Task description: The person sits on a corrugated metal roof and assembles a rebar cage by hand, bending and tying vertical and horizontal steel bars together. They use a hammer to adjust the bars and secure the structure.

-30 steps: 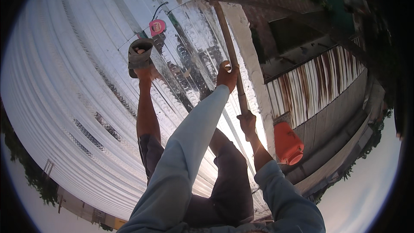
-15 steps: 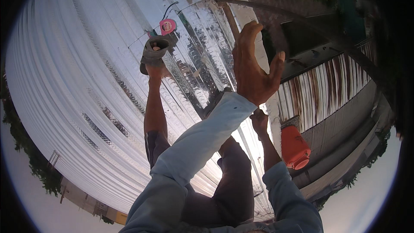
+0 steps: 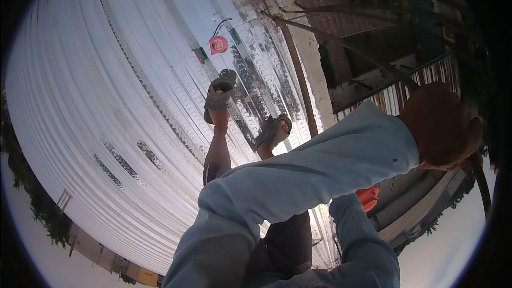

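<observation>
My left arm, in a light blue sleeve, reaches across to the right. At its end my left hand (image 3: 442, 128) is closed round a long dark pole (image 3: 368, 50) that comes from the upper middle and shows again below the fist. The hand is in shade, so single fingers are hard to make out. My right hand is hidden behind the left sleeve; only the right sleeve (image 3: 357, 229) shows. A brown stick (image 3: 300, 80) runs along the roof's edge and passes behind the left sleeve. A pink tape measure (image 3: 218, 45) lies on the metal roof beyond my feet.
I am on a shiny ribbed metal roof (image 3: 80, 101). A pale wall edge (image 3: 314, 58) borders it on the right, with a drop beyond. Several dark branch-like poles stick out at the upper right. A red container (image 3: 368, 197) is partly hidden by my sleeve.
My left hand has moved right, from open above the wall edge to closed round the dark pole. The right hand has gone behind the left sleeve. The view has shifted a little.
</observation>
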Demonstrator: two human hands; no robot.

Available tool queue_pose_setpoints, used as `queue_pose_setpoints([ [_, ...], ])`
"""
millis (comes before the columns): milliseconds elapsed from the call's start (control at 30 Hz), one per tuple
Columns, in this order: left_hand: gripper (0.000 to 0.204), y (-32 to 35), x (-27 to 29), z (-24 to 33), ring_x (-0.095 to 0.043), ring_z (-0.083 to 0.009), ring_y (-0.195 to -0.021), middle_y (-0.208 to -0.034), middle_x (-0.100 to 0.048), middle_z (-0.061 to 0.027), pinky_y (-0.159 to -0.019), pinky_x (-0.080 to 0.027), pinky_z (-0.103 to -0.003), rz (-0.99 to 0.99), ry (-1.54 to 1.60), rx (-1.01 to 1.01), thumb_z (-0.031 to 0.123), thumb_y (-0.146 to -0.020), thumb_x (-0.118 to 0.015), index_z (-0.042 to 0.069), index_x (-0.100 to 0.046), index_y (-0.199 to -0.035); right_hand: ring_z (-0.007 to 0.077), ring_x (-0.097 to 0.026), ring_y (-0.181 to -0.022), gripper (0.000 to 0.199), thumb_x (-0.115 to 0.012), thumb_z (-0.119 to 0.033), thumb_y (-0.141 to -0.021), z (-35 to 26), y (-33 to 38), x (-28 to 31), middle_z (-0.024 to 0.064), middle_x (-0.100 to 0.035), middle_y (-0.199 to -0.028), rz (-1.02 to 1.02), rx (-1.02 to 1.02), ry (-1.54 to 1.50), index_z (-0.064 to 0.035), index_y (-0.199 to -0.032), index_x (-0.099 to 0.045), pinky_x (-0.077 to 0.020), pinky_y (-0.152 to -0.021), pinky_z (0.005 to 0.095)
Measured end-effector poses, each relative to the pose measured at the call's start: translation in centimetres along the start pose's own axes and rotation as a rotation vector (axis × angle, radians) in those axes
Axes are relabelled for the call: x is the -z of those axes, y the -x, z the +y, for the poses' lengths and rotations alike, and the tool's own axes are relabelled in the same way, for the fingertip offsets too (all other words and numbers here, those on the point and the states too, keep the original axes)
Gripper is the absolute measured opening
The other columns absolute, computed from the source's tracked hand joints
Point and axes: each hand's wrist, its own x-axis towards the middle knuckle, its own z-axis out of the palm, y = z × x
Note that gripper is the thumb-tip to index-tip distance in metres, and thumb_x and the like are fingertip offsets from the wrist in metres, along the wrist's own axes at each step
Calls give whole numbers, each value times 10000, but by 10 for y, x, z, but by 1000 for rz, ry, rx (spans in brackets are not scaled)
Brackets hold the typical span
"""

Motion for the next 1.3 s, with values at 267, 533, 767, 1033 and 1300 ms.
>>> queue_pose_setpoints([
  [267, 303, -10, -8, -1, -679, -291, -637, -698, -676, -84, -624, -543, -448, 262, -102, 29, 400, -816, -707, 98, -705, -805, 319, -594, -512, 179, -677, -107, -724, -46, -41, -62, 169, -555, -570, -180, -80, -234, 40, -758, -579, -475, -493, 403],
  [533, 213, -27, 21, 2, -687, -259, -669, -764, -706, -62, -673, -550, -422, 441, -298, 103, 321, -826, -717, 145, -723, -944, 294, -582, -489, 163, -674, -97, -726, -6, -16, 1, 150, -550, -562, -279, -144, -215, 33, -746, -577, -466, -471, 394],
  [767, 265, -43, 29, 2, -700, -260, -742, -790, -714, -40, -712, -562, -406, 542, -312, 183, 316, -798, -764, 177, -734, -1021, 273, -571, -468, 150, -672, -88, -727, -11, -9, 23, 134, -545, -555, -324, -171, -198, 26, -736, -575, -457, -453, 386],
  [1033, 189, -41, 58, 0, -670, -310, -703, -793, -673, -103, -644, -521, -440, 564, -321, 104, 230, -802, -750, 97, -681, -916, 249, -559, -444, 137, -669, -78, -729, -35, -10, 19, 115, -539, -546, -390, -183, -227, 19, -724, -572, -448, -431, 377],
  [1300, 342, -62, 92, -14, -701, -297, -853, -954, -722, -106, -742, -556, -445, 450, -526, 251, 332, -898, -683, 122, -663, -1166, 150, -500, -413, 125, -660, -53, -725, -82, 14, 36, 27, -495, -534, -352, -265, -113, -23, -677, -549, -428, -378, 337],
])
